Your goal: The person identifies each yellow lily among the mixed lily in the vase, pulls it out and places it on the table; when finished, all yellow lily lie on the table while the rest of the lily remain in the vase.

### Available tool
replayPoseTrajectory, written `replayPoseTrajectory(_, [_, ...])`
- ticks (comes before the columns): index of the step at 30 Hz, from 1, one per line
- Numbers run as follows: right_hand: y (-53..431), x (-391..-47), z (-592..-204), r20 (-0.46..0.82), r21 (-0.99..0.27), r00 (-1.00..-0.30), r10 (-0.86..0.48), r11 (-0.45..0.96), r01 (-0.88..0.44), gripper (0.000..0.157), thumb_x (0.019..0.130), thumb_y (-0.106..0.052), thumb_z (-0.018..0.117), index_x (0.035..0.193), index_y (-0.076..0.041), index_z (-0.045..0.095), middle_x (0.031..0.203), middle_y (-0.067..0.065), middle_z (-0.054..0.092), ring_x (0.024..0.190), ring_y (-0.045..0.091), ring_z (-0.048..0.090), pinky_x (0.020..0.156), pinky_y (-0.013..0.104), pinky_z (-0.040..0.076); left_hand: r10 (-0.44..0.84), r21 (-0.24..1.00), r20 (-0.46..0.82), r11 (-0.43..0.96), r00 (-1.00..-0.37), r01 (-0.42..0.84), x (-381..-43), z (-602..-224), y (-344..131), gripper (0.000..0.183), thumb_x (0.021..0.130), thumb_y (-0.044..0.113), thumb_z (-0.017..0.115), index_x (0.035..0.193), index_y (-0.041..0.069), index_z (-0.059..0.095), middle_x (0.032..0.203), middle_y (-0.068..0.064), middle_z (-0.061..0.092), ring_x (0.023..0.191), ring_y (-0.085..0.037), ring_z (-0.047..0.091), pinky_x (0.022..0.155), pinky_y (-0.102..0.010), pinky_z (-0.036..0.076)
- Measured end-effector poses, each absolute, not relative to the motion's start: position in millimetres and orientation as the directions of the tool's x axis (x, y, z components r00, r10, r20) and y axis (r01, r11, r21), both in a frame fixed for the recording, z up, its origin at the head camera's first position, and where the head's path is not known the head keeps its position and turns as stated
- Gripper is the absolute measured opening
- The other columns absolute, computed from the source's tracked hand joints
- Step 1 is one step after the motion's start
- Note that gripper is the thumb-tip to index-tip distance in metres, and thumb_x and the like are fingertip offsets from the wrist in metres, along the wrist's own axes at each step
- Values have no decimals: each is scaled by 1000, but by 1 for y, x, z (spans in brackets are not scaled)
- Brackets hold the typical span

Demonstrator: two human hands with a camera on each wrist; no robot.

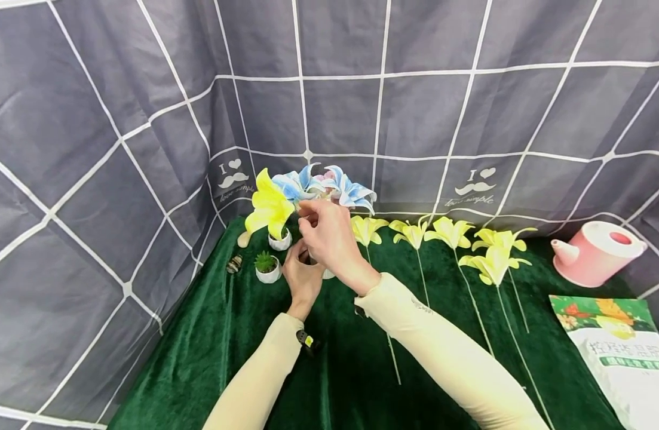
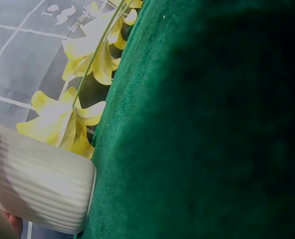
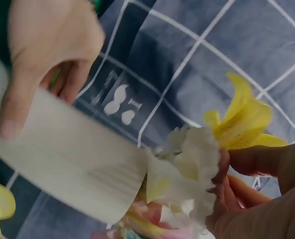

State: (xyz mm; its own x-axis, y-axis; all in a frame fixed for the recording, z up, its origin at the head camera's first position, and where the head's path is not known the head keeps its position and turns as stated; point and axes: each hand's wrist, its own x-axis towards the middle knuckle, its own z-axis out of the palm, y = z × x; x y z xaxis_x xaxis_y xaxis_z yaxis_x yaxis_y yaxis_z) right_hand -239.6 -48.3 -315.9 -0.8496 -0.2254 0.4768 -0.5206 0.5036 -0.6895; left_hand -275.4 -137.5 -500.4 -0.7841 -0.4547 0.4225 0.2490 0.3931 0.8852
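My left hand (image 1: pixel 302 276) grips the side of a white ribbed vase (image 2: pixel 48 181), thumb lying along its wall in the right wrist view. Flowers fill the vase's mouth: blue lilies (image 1: pixel 352 190) show in the head view, and a white ruffled flower (image 3: pixel 184 172) in the right wrist view. At that mouth my right hand (image 1: pixel 331 236) pinches the white flower's petals between thumb and fingers. A bright yellow lily (image 1: pixel 269 206) leans out on the left, just past the right fingertips. The hands hide most of the vase in the head view.
Two small potted plants, one a green succulent (image 1: pixel 266 267), stand left of the vase near stones (image 1: pixel 234 264). Several yellow lilies (image 1: pixel 493 263) on long stems lie to the right. Beyond them are a pink watering can (image 1: pixel 595 254) and a printed bag (image 1: pixel 619 352).
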Motion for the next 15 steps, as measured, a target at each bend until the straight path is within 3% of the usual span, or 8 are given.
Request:
replayPoseTrajectory(3, [-51,-248,-318,526,-623,-814,-247,539,-567,17,94,-2,57,87,-4,73,78,9,70,70,20,65,63,26,51,-459,884,430,387,-777,261,-275,-501,-136,45,73,14,88,116,18,73,104,-4,72,94,-19,73,83,-41,61])
replayPoseTrajectory(6, [-56,-256,-319,550,-557,-784,-286,574,-600,27,94,0,56,68,-9,56,61,5,49,60,21,48,57,26,33,-462,886,427,388,-778,255,-276,-501,-136,46,73,16,88,116,18,73,105,-4,72,93,-19,74,83,-41,60])
replayPoseTrajectory(10, [-60,-263,-320,504,-529,-801,-324,617,-583,31,93,2,56,65,-10,51,57,-2,32,57,16,37,56,25,25,-473,895,407,380,-782,236,-276,-501,-135,48,71,17,89,116,18,73,106,-4,72,94,-20,74,85,-40,60])
replayPoseTrajectory(15, [-64,-269,-320,473,-505,-816,-332,657,-560,26,92,5,54,71,-8,61,56,-2,28,57,16,32,56,26,23,-472,893,407,386,-782,232,-275,-500,-136,51,70,17,90,118,16,72,107,-5,72,98,-20,72,87,-38,61])
